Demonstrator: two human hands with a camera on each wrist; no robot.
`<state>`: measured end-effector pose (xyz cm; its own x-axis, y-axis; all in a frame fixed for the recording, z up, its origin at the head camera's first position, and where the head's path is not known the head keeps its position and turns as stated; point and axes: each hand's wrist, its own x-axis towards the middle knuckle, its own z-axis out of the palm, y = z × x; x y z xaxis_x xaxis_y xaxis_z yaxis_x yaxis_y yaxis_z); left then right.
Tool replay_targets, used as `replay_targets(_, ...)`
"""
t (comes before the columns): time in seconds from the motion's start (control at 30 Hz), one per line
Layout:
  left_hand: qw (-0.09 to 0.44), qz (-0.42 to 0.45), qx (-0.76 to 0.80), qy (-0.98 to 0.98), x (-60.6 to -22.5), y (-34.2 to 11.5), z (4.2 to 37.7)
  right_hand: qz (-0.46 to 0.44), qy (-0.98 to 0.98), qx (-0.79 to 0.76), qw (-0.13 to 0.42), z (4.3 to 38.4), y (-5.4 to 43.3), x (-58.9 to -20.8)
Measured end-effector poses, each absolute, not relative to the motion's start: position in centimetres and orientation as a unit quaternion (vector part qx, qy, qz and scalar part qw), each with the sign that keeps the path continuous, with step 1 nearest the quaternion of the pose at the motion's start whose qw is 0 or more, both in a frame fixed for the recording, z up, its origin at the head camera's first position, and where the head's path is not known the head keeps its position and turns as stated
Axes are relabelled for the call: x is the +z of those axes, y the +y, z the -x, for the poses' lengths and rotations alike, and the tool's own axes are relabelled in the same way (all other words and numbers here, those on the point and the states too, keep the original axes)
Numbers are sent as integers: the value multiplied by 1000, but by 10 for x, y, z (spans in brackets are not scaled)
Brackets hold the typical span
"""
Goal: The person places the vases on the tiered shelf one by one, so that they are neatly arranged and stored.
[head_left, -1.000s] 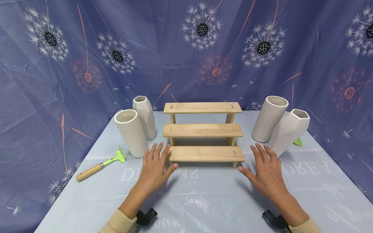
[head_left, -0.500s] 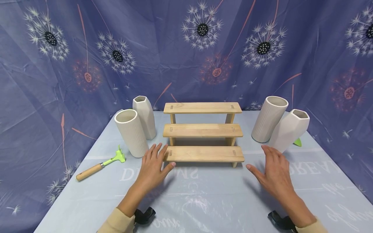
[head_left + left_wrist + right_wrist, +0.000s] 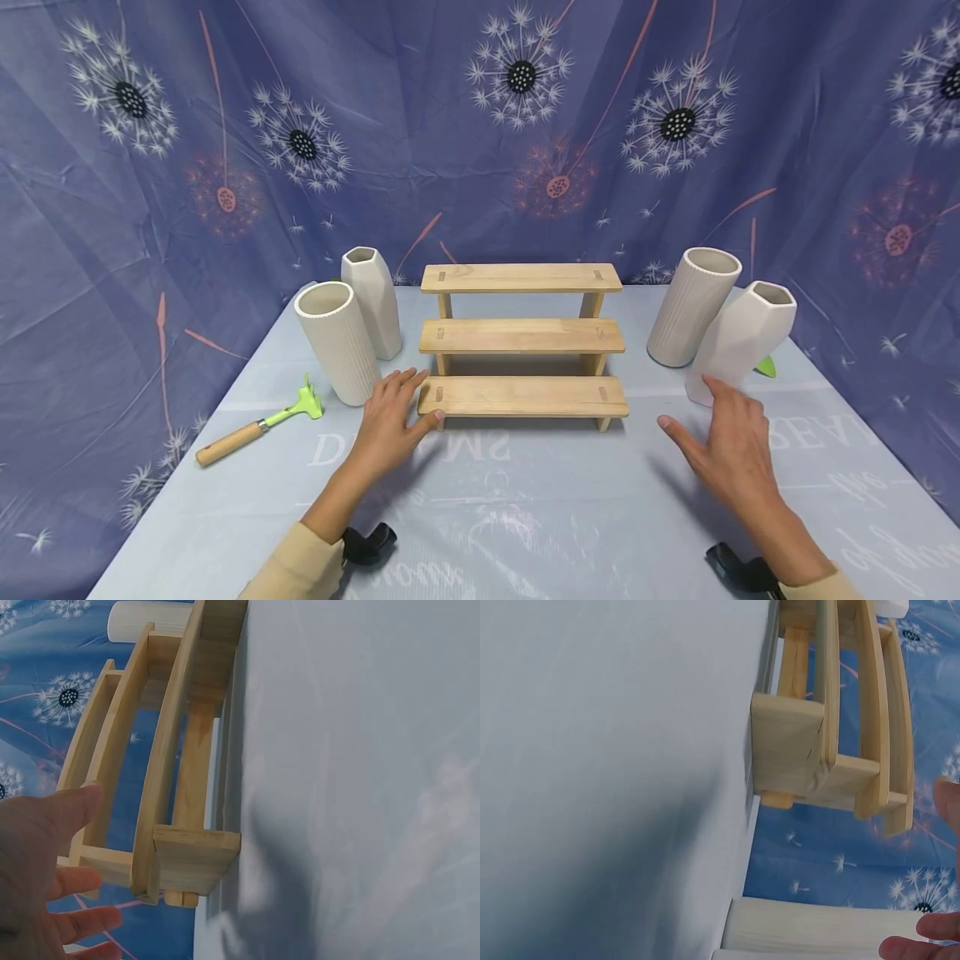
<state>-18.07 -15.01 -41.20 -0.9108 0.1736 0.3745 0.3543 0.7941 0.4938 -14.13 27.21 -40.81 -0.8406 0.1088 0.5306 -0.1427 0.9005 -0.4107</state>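
A three-tier wooden display stand (image 3: 523,335) stands in the middle of the table. My left hand (image 3: 392,427) hovers at the left end of its lowest board, fingers relaxed, holding nothing. In the left wrist view, the thumb (image 3: 71,810) overlaps the stand's boards. My right hand (image 3: 733,442) is off to the right of the stand, thumb spread and nothing in its grasp. Its fingertips overlap the foot of a white faceted vase (image 3: 742,337) in the head view. Just behind that one leans a white ribbed vase (image 3: 690,312).
Left of the stand are another ribbed vase (image 3: 341,350) and a faceted vase (image 3: 373,308). A small green hand rake (image 3: 300,406) with a wooden handle lies near the left table edge. Something green (image 3: 767,367) peeks out behind the right vases. A dandelion-print curtain (image 3: 480,183) hangs behind.
My right hand has moved away from the stand, rightward and slightly toward me. The left hand has drifted a little left. Stand, vases and rake stay where they were.
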Motion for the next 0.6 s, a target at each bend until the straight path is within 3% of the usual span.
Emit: replay_targets(0.6,83,130,-376,-914,-417,-153,195,21,-919,242,312,145,294,-414)
